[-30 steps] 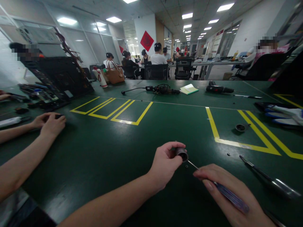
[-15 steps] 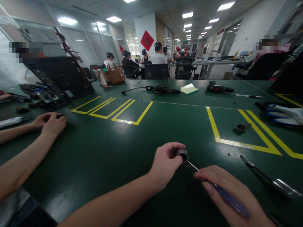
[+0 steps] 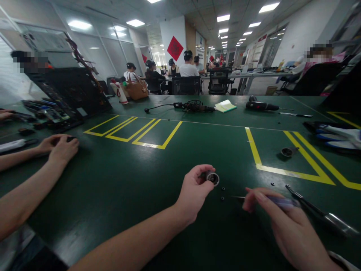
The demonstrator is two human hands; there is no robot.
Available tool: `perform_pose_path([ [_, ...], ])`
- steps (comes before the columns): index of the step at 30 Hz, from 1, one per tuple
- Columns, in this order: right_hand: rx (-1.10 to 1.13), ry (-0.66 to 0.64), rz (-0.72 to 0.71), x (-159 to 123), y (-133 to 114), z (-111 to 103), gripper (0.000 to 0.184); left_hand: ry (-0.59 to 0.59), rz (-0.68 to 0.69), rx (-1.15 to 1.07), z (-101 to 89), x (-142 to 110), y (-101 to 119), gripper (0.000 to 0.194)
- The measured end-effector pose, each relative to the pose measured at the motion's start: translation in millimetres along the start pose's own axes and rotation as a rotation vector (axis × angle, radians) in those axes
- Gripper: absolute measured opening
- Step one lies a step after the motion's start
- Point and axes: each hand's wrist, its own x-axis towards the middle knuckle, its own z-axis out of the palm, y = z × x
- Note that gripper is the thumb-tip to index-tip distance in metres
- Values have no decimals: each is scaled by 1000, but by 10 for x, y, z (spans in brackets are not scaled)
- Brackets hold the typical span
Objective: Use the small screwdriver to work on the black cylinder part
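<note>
My left hand (image 3: 196, 192) pinches a small round metal housing (image 3: 213, 179), its open end turned toward me. To the right, my right hand (image 3: 278, 218) is closed around a screwdriver (image 3: 282, 202) with a translucent purplish handle; its thin shaft points left, apart from the housing, and is smeared by motion. Two tiny dark nuts (image 3: 222, 198) lie on the green table (image 3: 141, 180) between the hands. Another nut (image 3: 272, 184) rests farther right, near a nut driver (image 3: 318, 209) with a shiny handle. A similar round metal part (image 3: 287, 151) sits inside a yellow-taped area.
A co-worker's hands (image 3: 63, 148) handle a small dark part at the left. Farther back are a cabled dark tool (image 3: 194, 106), a notepad (image 3: 225, 105), a power drill (image 3: 262, 105) and a pen (image 3: 296, 114). Blue-and-white gloves (image 3: 338, 137) lie at the right edge.
My right hand has drawn the screwdriver back from the housing, to the right. My left hand has turned the housing's opening toward me. A second nut now shows beside the first.
</note>
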Motion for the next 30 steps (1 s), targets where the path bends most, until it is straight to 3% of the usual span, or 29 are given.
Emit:
perform_pose_path([
  [2, 74, -47, 125, 55, 37, 23, 31, 2, 4, -40, -12, 4, -2, 36],
  [4, 83, -83, 164, 86, 43, 43, 31, -7, 2, -55, -21, 5, -6, 35],
  [16, -149, -133, 104, 111, -199, 31, 42, -13, -18, -31, 0, -22, 34, 30],
  [18, -57, -134, 148, 111, -175, 42, 41, -31, -27, -30, -13, -14, 26, 33],
  [23, 530, -108, 359, 110, -109, 105, 27, -26, -11, -35, -25, -5, 33, 33],
  [26, 619, -81, 242, 84, -93, 85, 24, -22, 0, 5, -5, -24, 62, 31],
  [30, 269, -61, -58, 0, -86, 28, 20, -45, 41, 71, 14, -48, 60, 29],
])
